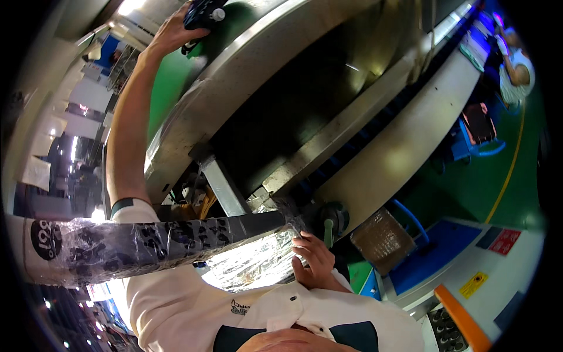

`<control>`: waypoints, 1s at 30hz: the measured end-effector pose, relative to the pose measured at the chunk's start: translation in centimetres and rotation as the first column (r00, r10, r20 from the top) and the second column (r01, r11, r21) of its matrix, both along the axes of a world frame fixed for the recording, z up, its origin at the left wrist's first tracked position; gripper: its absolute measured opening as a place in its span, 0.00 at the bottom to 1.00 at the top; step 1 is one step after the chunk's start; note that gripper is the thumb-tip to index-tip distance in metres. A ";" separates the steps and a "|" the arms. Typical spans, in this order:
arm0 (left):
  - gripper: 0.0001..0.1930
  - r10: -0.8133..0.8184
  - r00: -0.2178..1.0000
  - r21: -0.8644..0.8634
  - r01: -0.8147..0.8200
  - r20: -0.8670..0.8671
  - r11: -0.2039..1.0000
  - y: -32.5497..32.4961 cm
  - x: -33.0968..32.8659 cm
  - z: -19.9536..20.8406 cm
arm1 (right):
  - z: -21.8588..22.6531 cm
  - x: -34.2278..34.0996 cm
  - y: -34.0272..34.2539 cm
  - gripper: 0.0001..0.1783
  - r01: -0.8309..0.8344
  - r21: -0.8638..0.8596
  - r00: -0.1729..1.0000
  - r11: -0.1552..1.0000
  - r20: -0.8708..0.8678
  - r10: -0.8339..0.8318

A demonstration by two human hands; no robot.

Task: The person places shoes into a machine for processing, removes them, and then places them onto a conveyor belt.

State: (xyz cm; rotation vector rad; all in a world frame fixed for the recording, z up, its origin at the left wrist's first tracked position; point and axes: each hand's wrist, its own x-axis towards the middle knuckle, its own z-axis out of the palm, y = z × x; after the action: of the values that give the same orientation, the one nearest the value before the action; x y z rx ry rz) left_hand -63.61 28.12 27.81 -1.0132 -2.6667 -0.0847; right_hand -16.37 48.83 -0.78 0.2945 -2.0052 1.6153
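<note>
My left hand (173, 32) reaches far out at the upper left, over a green belt surface (167, 88). Its thumb and fingers close around a black, shoe-like item (202, 13) with white marks, partly cut off by the picture's edge. Close to my body, my right hand (315, 261) rests at the end of a long bar wrapped in clear plastic film (146, 243). The right fingers are loosely bent and apart from the thumb, touching the film, with nothing visible between them.
A metal-edged machine frame (258, 47) curves across the middle, with a pale bench or belt (404, 135) beyond. At right are a brown wrapped box (382, 240), a blue chair (478, 146) and an orange bar (463, 317). Another person (516, 70) sits at the far right.
</note>
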 end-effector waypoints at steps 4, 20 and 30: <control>0.48 0.367 0.923 -0.172 -0.382 -0.114 0.908 0.7 5.7 1.6 | -0.1 -0.1 -0.1 0.10 -0.049 -0.005 0.998 0.999 -0.029 0.049; 0.24 0.096 0.763 0.769 -0.630 0.639 -0.109 -9.3 53.6 -11.1 | 0.1 0.3 -1.7 0.08 -0.052 0.036 0.982 0.998 -0.179 0.057; 0.45 -0.005 0.662 0.661 -0.747 0.749 0.078 -3.1 56.9 -21.0 | 5.2 5.4 -4.8 0.36 -0.415 0.027 0.906 0.909 0.104 0.410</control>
State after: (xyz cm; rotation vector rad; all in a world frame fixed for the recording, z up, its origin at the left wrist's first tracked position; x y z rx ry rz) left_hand -6.70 25.06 6.83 0.3649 -2.2686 -2.0190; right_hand -10.94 44.01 4.43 0.7148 -2.1615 1.8632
